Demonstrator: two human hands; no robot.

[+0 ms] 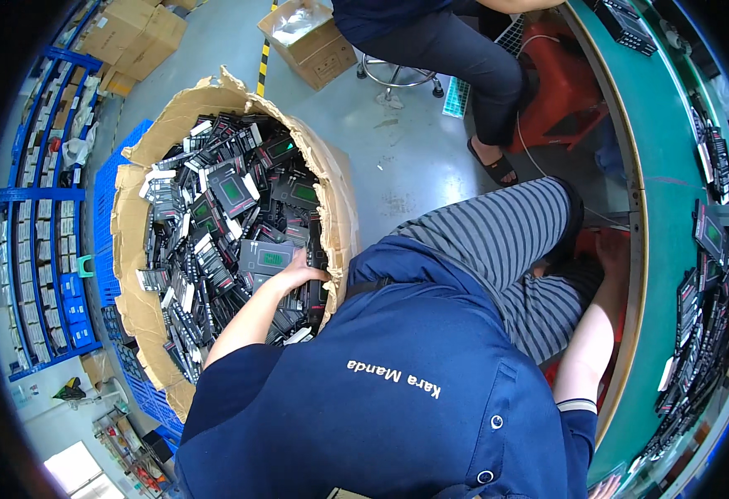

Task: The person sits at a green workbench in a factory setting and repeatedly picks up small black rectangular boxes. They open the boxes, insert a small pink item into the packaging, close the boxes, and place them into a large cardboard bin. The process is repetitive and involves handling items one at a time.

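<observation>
Navy shirt [356, 374] fills 6 o'clock in view. At 9, the left hand [296, 271], thumb apart from fingers, touches a grey flat box [253, 257]; I cannot tell whether it grips. Dark packs [231, 191] crowd around inside a carton [342, 187], its torn rim close at the hand's 3 o'clock. Floor [397, 158] stretches at 12, co-worker's legs [452, 62] at 1. The right hand [612, 251], finger state unclear, is near the bench [672, 141] edge at 3. The box lies face up, long axis roughly 9-to-3.

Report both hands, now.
Left hand: at a grey package inside the carton; grip unclear.
Right hand: by the green table; cannot tell if holding anything.
</observation>
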